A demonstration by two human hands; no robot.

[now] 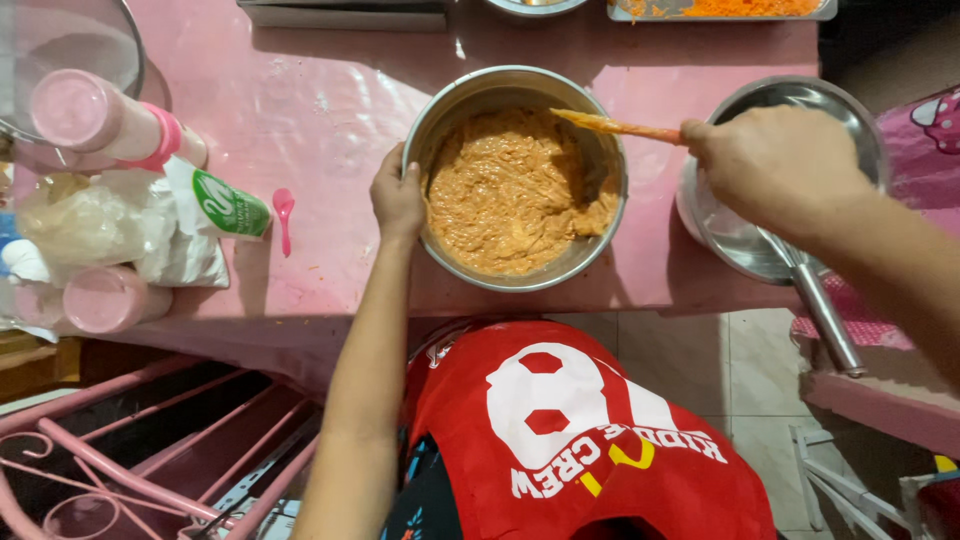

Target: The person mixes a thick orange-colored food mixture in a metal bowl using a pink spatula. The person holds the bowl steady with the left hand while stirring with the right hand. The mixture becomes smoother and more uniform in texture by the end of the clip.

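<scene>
A round metal bowl (455, 105) full of thick orange-brown batter (510, 195) stands on the pink table (320, 110). My left hand (397, 198) grips the bowl's left rim, thumb inside. My right hand (775, 160) is closed on the handle of an orange-coated spatula (615, 126) whose blade reaches into the batter at the bowl's upper right. My red apron (570, 430) shows below the table edge.
An empty metal pan (745, 235) with a long handle sits right of the bowl, under my right hand. Pink-lidded bottles (95, 115), plastic bags and a small pink spoon (284, 215) crowd the table's left. A tray of grated carrot (730, 8) lies at the far edge. A pink metal rack (150, 450) stands lower left.
</scene>
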